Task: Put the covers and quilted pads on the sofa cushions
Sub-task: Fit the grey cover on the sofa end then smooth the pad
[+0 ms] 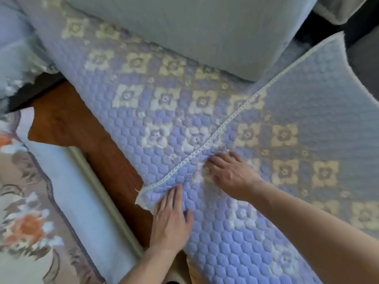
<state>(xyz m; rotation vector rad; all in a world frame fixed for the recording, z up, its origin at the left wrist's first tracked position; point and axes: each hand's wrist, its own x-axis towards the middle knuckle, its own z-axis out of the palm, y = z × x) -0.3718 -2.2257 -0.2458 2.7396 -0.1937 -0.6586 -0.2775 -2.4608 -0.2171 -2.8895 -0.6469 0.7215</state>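
Note:
Two lilac quilted pads with cream flower squares lie on the sofa seat. The near pad [235, 238] overlaps the far pad [143, 103] along a white lace edge [213, 138]. My left hand [171, 218] lies flat with straight fingers on the near pad's front corner, just below the lace edge. My right hand [231, 171] rests palm down on the same pad a little farther in, fingers spread beside the lace edge. A pale blue back cushion [194, 31] stands behind the pads.
The brown wooden sofa frame [92, 136] shows along the seat's front. On the floor at left lies a floral rug [30, 212] with a pale blue border. Another pale cushion [12, 48] sits at the far left; a dark gap [320, 27] is at top right.

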